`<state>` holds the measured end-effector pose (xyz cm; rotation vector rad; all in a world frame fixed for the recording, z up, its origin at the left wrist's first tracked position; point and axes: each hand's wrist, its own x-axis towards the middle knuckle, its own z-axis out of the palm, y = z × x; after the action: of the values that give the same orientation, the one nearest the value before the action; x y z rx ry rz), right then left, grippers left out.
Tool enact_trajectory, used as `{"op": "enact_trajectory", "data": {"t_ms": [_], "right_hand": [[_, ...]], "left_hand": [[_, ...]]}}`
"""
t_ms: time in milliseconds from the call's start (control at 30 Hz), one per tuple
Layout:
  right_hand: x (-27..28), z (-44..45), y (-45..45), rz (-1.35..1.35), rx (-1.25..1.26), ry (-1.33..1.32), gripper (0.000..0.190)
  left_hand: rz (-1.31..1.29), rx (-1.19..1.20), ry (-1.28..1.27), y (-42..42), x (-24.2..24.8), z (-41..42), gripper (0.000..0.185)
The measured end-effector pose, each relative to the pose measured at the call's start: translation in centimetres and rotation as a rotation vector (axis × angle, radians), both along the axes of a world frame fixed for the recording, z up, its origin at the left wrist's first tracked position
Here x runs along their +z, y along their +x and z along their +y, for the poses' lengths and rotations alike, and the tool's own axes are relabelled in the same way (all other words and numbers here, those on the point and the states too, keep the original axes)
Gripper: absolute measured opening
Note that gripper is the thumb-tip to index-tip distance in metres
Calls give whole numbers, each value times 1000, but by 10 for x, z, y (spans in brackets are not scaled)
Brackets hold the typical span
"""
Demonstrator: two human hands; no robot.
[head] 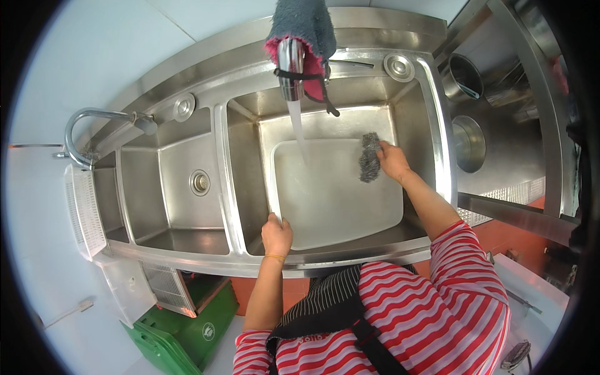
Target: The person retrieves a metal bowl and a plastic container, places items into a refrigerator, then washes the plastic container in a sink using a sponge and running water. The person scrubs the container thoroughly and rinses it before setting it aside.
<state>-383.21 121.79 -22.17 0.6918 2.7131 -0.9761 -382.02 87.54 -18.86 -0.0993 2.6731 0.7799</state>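
Note:
A rectangular, pale translucent plastic tub [337,201] lies in the right-hand basin of a stainless steel sink [412,112]. My left hand [277,236] grips its rim at the near left corner. In my right hand [393,159] is a grey steel wool scourer [370,157], held over the tub's right side. Water [295,119] runs from the chrome faucet [291,70] into the tub's far left part. A dark cloth with a pink underside [302,26] is wrapped around the faucet and tied with a black strap.
To the left is a second basin with a drain strainer [200,182] and a curved chrome tap [77,124]. Round metal strainers [184,107] sit on the back ledge. White plastic baskets [86,211] and a green bin [201,328] are at lower left. Steel containers [468,144] stand on a shelf at right.

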Motion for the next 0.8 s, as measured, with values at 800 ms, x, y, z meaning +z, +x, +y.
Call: {"op": "enact_trajectory", "data": {"t_ms": [800], "right_hand": [[74,-20,-116,761,274,-22,24]], "left_hand": [[46,-43,-68,6,-9,0,20]]}}
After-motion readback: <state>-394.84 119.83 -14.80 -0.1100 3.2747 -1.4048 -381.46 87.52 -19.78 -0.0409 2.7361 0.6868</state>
